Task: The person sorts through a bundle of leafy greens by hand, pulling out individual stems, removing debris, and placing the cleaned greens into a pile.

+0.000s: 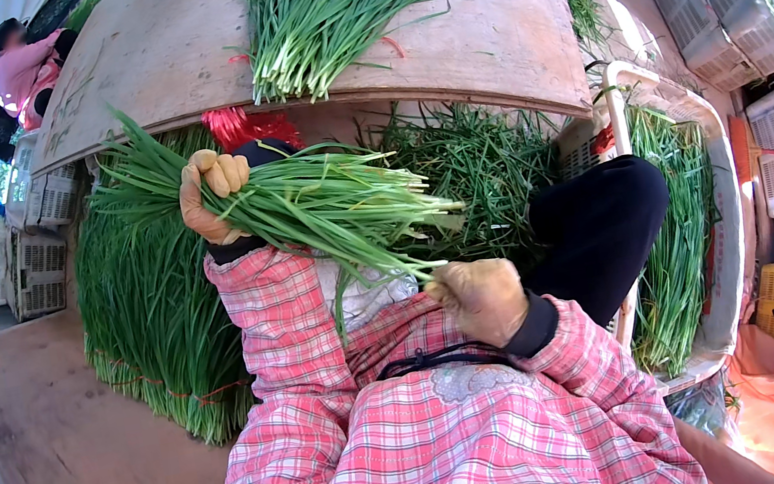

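Observation:
My left hand (215, 193), in a tan glove, is wrapped round a loose bunch of garlic chives (319, 197) held above my lap. Their leaf tips fan out to the left, and the pale stem ends point right. At the lower stem ends, my right hand (482, 300), gloved alike, is closed with fingertips pinching the pale end of a chive stalk (420, 269) that hangs below the others. A pile of trimmed garlic chives (322, 24) lies on the wooden board in front of me.
Left of me stand tall stacked chives (158, 298) tied with red string. Loose greens (467, 173) lie beneath the board (504, 21), near red ties (242, 128). A white-rimmed crate (725, 188) of chives is at my right. Stacked crates (690, 11) line the right; another person (26, 71) sits far left.

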Demonstrator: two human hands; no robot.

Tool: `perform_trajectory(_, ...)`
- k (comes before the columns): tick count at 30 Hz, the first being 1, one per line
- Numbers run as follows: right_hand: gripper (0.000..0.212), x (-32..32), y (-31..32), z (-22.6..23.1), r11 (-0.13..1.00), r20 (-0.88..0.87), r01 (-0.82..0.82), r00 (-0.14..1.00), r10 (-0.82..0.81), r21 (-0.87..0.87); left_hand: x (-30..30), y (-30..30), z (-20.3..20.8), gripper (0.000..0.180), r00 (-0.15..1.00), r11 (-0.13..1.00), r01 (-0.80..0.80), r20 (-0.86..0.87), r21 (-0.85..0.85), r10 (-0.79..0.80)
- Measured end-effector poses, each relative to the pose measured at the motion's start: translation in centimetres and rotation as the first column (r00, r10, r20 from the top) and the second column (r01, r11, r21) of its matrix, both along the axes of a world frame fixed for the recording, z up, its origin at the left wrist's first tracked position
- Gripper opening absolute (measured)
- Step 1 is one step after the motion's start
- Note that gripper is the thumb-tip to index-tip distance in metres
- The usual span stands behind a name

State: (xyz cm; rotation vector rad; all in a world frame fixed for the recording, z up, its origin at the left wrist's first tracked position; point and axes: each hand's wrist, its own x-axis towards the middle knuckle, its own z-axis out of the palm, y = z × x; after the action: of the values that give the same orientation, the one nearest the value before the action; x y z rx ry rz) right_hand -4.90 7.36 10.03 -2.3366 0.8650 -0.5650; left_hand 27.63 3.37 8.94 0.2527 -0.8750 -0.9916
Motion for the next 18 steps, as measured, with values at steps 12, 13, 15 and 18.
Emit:
perform_trajectory(12, 0.031, 0.8, -6.1, 1.7, 0.959, 0.148, 0.12, 0.985, -0.084, -0.255, 0.8, -0.1, -0.7, 0.021, 0.989, 0.989, 0.087, -0.11, -0.12, -0.101)
perform_trajectory(13, 0.026, 2.2, -6.3, 1.2, 0.964, 0.12, 0.051, 0.993, -0.02, -0.262, 0.7, -0.3, -0.5, 0.021, 0.989, 0.986, 0.108, -0.086, -0.13, -0.12)
perform_trajectory(15, 0.018, 3.5, -6.4, -1.4, 0.971, 0.243, 0.112, 0.968, -0.059, -0.21, -0.1, -0.4, -0.3, 0.023, 0.99, 0.991, 0.069, -0.114, -0.111, -0.081)
perform_trajectory(18, 0.007, 1.4, -6.6, -1.8, 0.965, 0.4, 0.251, 0.894, -0.203, -0.072, 0.0, -0.1, -0.4, 0.024, 0.99, 0.99, 0.06, -0.117, -0.127, -0.075)
